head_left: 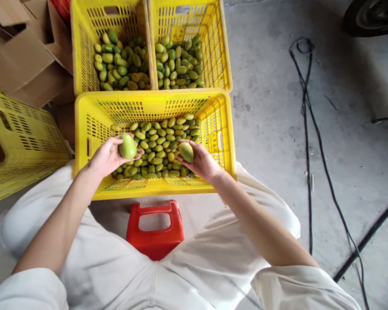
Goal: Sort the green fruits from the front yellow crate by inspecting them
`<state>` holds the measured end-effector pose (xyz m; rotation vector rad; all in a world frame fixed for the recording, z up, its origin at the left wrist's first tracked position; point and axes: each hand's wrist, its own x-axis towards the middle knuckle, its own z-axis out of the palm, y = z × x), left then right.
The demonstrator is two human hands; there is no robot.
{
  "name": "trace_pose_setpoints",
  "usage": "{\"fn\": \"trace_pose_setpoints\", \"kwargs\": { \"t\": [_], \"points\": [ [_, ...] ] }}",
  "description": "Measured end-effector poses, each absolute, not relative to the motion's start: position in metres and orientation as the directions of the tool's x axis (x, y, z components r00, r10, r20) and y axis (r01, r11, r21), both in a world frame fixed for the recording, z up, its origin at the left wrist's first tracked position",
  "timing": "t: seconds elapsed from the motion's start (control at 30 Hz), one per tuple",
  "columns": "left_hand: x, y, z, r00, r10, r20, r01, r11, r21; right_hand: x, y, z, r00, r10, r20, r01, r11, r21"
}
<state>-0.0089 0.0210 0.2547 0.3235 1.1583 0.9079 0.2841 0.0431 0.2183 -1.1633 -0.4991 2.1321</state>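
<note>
My left hand (107,156) is closed around a light green mango (128,146), held over the near yellow crate (148,100). A second, yellow-green mango (186,151) sits in the grip of my right hand (202,162) over the same crate. Below both hands the crate holds a heap of small green mangoes (160,142). Both forearms reach in from the bottom of the view.
Two more yellow crates (80,47) (221,47) with mangoes stand behind the near one. Another yellow crate (19,142) lies at the left, next to cardboard boxes (22,60). A red stool (155,230) is between my knees. Black cables (307,129) run over the concrete floor at the right.
</note>
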Motion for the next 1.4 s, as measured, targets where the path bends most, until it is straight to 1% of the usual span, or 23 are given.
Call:
{"fn": "trace_pose_setpoints", "kwargs": {
  "t": [0.13, 0.2, 0.27, 0.37, 0.47, 0.57, 0.73, 0.87, 0.97, 1.03, 1.13, 1.2, 1.27, 1.4],
  "points": [
    [-0.01, 0.017, 0.248, 0.109, 0.801, -0.588, -0.371, 0.582, 0.724, 0.286, 0.045, 0.214, -0.425, 0.706, -0.566, -0.374, -0.707, -0.6],
    [-0.01, 0.017, 0.245, 0.089, 0.81, -0.579, -0.333, 0.572, 0.749, 0.287, 0.045, 0.214, -0.403, 0.722, -0.562, -0.369, -0.691, -0.622],
    [-0.01, 0.018, 0.242, 0.054, 0.798, -0.6, -0.311, 0.584, 0.75, 0.286, 0.044, 0.214, -0.357, 0.743, -0.566, -0.368, -0.669, -0.646],
    [-0.009, 0.02, 0.241, -0.026, 0.783, -0.622, -0.334, 0.58, 0.743, 0.284, 0.043, 0.214, -0.291, 0.767, -0.572, -0.374, -0.641, -0.67],
    [-0.007, 0.022, 0.243, -0.073, 0.791, -0.607, -0.381, 0.54, 0.75, 0.283, 0.043, 0.214, -0.268, 0.777, -0.57, -0.367, -0.629, -0.685],
    [-0.004, 0.022, 0.246, -0.067, 0.802, -0.594, -0.377, 0.531, 0.759, 0.283, 0.045, 0.213, -0.279, 0.777, -0.564, -0.354, -0.629, -0.692],
    [-0.003, 0.02, 0.248, -0.082, 0.796, -0.599, -0.37, 0.534, 0.76, 0.287, 0.046, 0.215, -0.3, 0.751, -0.588, -0.351, -0.66, -0.664],
    [-0.003, 0.018, 0.25, -0.028, 0.833, -0.552, -0.348, 0.509, 0.787, 0.288, 0.046, 0.218, -0.311, 0.769, -0.559, -0.329, -0.639, -0.696],
    [-0.003, 0.019, 0.254, 0.004, 0.848, -0.53, -0.312, 0.505, 0.805, 0.288, 0.046, 0.218, -0.275, 0.784, -0.557, -0.347, -0.621, -0.703],
    [-0.003, 0.019, 0.255, 0.016, 0.844, -0.537, -0.319, 0.513, 0.797, 0.287, 0.046, 0.217, -0.275, 0.779, -0.563, -0.385, -0.626, -0.678],
    [-0.002, 0.021, 0.255, 0.024, 0.82, -0.572, -0.39, 0.535, 0.75, 0.287, 0.048, 0.213, -0.352, 0.748, -0.563, -0.434, -0.663, -0.61],
    [-0.002, 0.022, 0.253, 0.022, 0.803, -0.595, -0.434, 0.544, 0.718, 0.286, 0.049, 0.211, -0.38, 0.738, -0.558, -0.442, -0.675, -0.591],
    [-0.001, 0.022, 0.251, 0.014, 0.799, -0.602, -0.439, 0.545, 0.714, 0.285, 0.048, 0.21, -0.36, 0.745, -0.561, -0.432, -0.666, -0.608],
    [0.0, 0.019, 0.248, 0.027, 0.815, -0.579, -0.374, 0.545, 0.75, 0.285, 0.045, 0.21, -0.278, 0.763, -0.584, -0.407, -0.644, -0.647]
  ]
}}
